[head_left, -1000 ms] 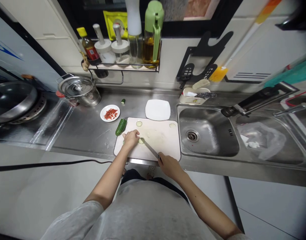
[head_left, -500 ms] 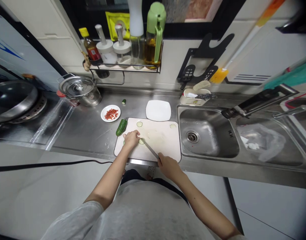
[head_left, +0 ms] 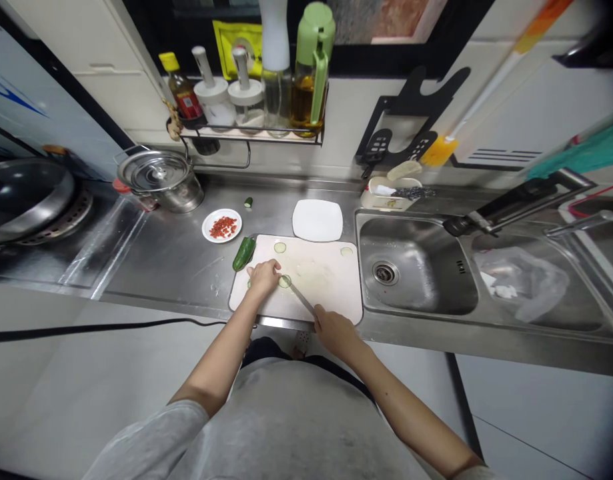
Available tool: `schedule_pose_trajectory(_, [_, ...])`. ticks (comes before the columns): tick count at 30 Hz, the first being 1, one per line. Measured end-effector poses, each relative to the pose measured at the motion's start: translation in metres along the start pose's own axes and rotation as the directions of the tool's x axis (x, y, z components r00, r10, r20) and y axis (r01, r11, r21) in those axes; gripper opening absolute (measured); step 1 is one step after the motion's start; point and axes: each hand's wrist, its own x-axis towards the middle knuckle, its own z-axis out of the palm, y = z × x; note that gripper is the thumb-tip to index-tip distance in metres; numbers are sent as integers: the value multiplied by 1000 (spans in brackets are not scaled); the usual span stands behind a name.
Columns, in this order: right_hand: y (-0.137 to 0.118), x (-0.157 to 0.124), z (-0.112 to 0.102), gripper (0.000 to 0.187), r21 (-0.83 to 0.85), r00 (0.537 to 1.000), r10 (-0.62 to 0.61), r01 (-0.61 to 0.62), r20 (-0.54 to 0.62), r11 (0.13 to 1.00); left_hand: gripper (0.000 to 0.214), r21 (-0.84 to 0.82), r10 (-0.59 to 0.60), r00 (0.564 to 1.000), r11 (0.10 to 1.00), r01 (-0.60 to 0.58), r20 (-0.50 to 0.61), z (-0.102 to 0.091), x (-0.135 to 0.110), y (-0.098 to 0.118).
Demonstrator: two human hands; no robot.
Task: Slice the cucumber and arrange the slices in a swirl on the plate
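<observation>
My left hand is closed over a piece of cucumber on the pale cutting board. Most of that piece is hidden under the palm, and a bit of green shows at the hand's left side. My right hand grips the handle of a kitchen knife, its blade pointing left and away from me. The knife's tip reaches a round pale-green cucumber slice just right of my left fingers. Other slices lie at the board's far side and far right corner. A thicker cucumber piece rests along the left edge.
Beyond the board stands a white square plate. A small plate of chopped red bits and a cucumber end are to the left. Right of the board is the sink; a lidded pot stands back left, below a bottle rack.
The knife and my right hand have shifted very slightly to the left. My left hand stays in the same place on the board.
</observation>
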Motion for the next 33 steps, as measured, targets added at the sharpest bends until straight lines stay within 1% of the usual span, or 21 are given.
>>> schedule_pose_trajectory(5, [-3,2,1,24,-3,999,1,-1,36,1000,17,10,1,1000,1000,-1,3,0,-1,-1])
schedule_pose_trajectory(12, [-5,2,7,27,-40,999,32,-30,44,999,17,19,3,1000,1000,-3,5,0,0,0])
schedule_pose_trajectory(16, [-4,0,10,28,-22,998,34,-33,47,999,17,20,7,1000,1000,-7,7,-1,0,1])
schedule_pose_trajectory(23, [3,-4,18,30,-19,998,38,-37,50,999,21,18,7,1000,1000,-7,1,2,-1,0])
schedule_pose_trajectory(28, [10,-8,20,34,-29,997,47,-45,65,999,22,32,12,1000,999,-12,-5,3,0,1])
schedule_pose_trajectory(33, [18,-13,23,37,-20,997,36,-35,73,999,23,47,33,999,998,-33,-12,2,-6,3])
